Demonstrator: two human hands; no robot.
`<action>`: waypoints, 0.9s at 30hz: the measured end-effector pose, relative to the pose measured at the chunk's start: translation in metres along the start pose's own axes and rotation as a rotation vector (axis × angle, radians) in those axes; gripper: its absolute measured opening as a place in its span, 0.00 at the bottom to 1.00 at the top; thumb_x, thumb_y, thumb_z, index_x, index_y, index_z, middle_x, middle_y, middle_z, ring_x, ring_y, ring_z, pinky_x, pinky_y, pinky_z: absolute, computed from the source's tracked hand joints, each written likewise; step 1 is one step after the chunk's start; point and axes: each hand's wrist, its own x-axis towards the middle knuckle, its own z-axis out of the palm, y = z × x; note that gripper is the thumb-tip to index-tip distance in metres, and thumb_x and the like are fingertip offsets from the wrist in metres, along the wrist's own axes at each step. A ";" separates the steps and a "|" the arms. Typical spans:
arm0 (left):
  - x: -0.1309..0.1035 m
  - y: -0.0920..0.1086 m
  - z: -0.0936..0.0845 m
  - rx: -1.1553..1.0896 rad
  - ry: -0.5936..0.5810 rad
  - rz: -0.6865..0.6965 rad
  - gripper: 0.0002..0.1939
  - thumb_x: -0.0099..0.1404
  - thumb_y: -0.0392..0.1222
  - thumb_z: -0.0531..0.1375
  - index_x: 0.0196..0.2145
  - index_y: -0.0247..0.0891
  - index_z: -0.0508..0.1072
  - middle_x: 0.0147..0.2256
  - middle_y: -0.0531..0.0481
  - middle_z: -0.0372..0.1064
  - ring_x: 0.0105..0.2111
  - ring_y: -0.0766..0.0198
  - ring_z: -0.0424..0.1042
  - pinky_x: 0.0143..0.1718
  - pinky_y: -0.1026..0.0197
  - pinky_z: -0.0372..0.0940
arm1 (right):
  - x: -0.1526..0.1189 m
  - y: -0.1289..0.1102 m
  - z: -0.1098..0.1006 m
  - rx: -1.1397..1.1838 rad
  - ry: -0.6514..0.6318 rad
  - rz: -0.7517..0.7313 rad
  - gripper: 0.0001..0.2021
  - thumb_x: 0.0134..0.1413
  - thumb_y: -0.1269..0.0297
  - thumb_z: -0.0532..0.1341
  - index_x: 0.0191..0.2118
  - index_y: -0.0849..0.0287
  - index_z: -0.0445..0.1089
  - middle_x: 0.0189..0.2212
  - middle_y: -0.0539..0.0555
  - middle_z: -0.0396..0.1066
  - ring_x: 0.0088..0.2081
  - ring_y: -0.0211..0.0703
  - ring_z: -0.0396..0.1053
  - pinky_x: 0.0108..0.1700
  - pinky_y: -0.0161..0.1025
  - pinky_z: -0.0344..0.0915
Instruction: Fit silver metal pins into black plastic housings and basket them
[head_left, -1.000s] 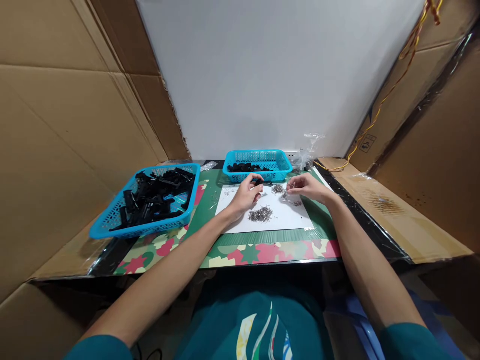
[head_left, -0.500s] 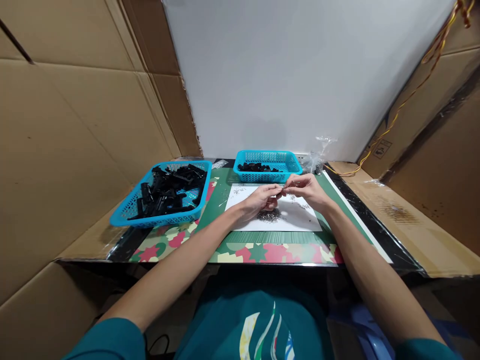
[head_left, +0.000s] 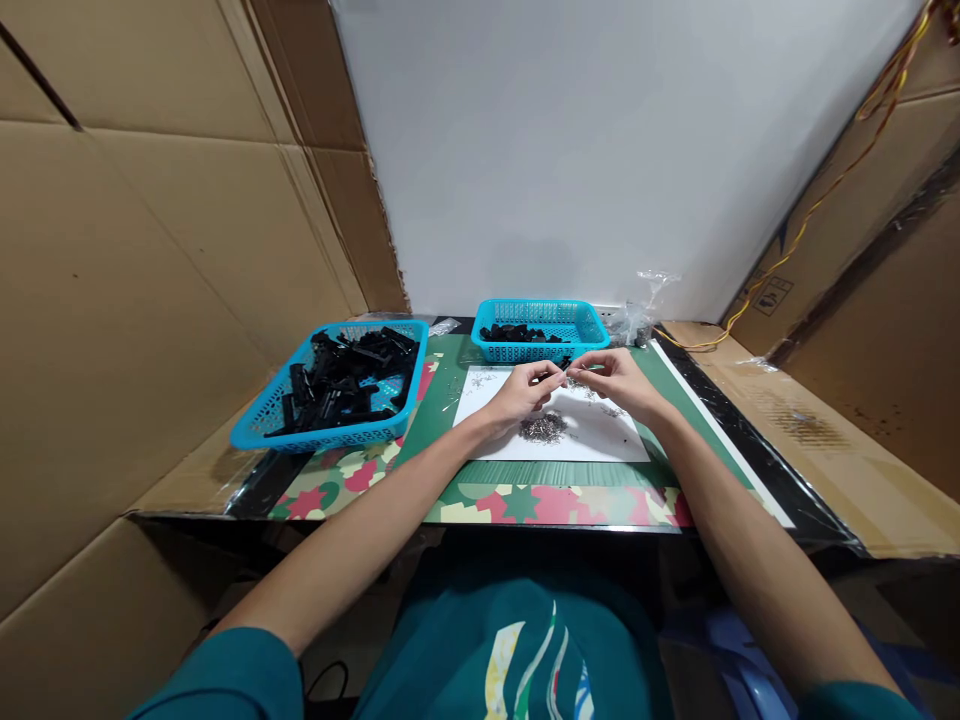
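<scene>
My left hand [head_left: 529, 388] and my right hand [head_left: 611, 380] meet fingertip to fingertip above a white sheet [head_left: 487, 448]. Both have their fingers pinched, and what lies between them is too small to make out. A dark piece [head_left: 564, 364] shows just behind the fingertips. On the sheet below my left hand is a pile of small metal pins [head_left: 544, 428], with more small bits scattered farther back. Behind the hands stands a blue basket [head_left: 540, 350] holding black parts [head_left: 517, 333].
A larger blue basket [head_left: 322, 438] with black plastic parts [head_left: 352, 370] stands at the left. A clear plastic bag [head_left: 630, 325] lies at the back right. Cardboard walls [head_left: 165, 220] flank the table, and a yellow wire [head_left: 795, 245] hangs at the right.
The fingers of my left hand have shifted, and more of the metal pile shows beneath it. The whole view has moved slightly. Both hands remain together over the sheet.
</scene>
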 end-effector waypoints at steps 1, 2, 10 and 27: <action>0.000 -0.001 0.000 0.033 0.008 0.023 0.22 0.64 0.61 0.69 0.35 0.39 0.71 0.22 0.60 0.52 0.21 0.71 0.51 0.23 0.64 0.46 | 0.000 0.000 0.000 -0.008 -0.009 0.004 0.24 0.49 0.41 0.74 0.35 0.62 0.79 0.26 0.50 0.68 0.26 0.35 0.57 0.27 0.38 0.52; -0.001 -0.001 0.001 0.072 0.019 0.055 0.22 0.66 0.61 0.68 0.35 0.38 0.72 0.23 0.59 0.54 0.22 0.70 0.51 0.24 0.63 0.47 | 0.000 0.001 0.000 -0.014 -0.020 0.010 0.25 0.49 0.41 0.74 0.35 0.62 0.79 0.26 0.51 0.69 0.26 0.35 0.58 0.27 0.37 0.53; 0.000 -0.008 0.003 0.354 0.085 0.218 0.18 0.76 0.51 0.58 0.56 0.38 0.74 0.40 0.47 0.74 0.37 0.62 0.72 0.39 0.60 0.65 | 0.002 -0.001 -0.002 -0.058 0.066 -0.001 0.20 0.48 0.47 0.72 0.29 0.62 0.75 0.27 0.52 0.70 0.28 0.37 0.60 0.30 0.38 0.55; 0.003 -0.013 -0.013 0.419 -0.151 0.123 0.16 0.71 0.46 0.63 0.46 0.31 0.83 0.29 0.46 0.75 0.29 0.63 0.70 0.34 0.60 0.63 | 0.001 0.019 -0.017 -0.255 -0.035 0.242 0.10 0.46 0.59 0.69 0.23 0.61 0.75 0.19 0.51 0.64 0.23 0.37 0.55 0.26 0.39 0.51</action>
